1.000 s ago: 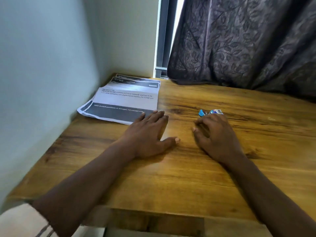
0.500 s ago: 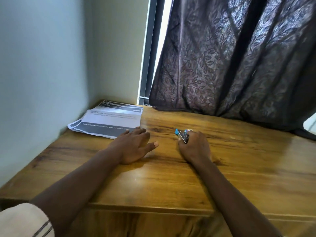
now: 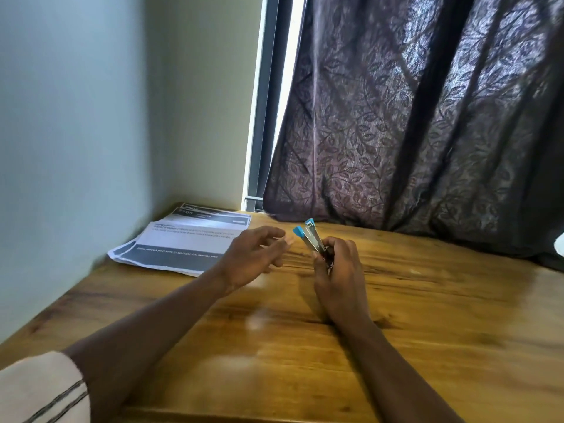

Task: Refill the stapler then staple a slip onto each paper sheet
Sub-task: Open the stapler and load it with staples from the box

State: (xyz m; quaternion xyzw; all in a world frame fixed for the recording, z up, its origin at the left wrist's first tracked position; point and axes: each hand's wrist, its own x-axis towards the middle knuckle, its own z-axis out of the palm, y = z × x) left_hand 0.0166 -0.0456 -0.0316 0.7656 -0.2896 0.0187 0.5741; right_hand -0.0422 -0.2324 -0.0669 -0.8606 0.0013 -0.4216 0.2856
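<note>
Blue-tipped stapler [image 3: 312, 241] gripped in right hand [image 3: 338, 276].

At frame centre we see the right hand [image 3: 338, 270] gripping a blue-tipped stapler [image 3: 311, 239], the left hand [image 3: 253, 254] spread beside it; paper sheets [image 3: 183, 239] left, wooden table [image 3: 427, 315], dark curtain [image 3: 427, 117] above.

A wooden counter [image 3: 427, 346] with strong dark grain fills the lower part of the view, its top glossy with soft pale reflections. It sits in a corner: a plain pale wall [image 3: 67, 117] runs along the left side and a cream wall [image 3: 210, 102] stands behind. To the right of the cream wall is a dark window frame [image 3: 262, 123] with a bright strip of daylight [image 3: 288, 87] beside it. A dark purple curtain [image 3: 427, 117] with a leaf pattern hangs down to the counter's far edge.
</note>
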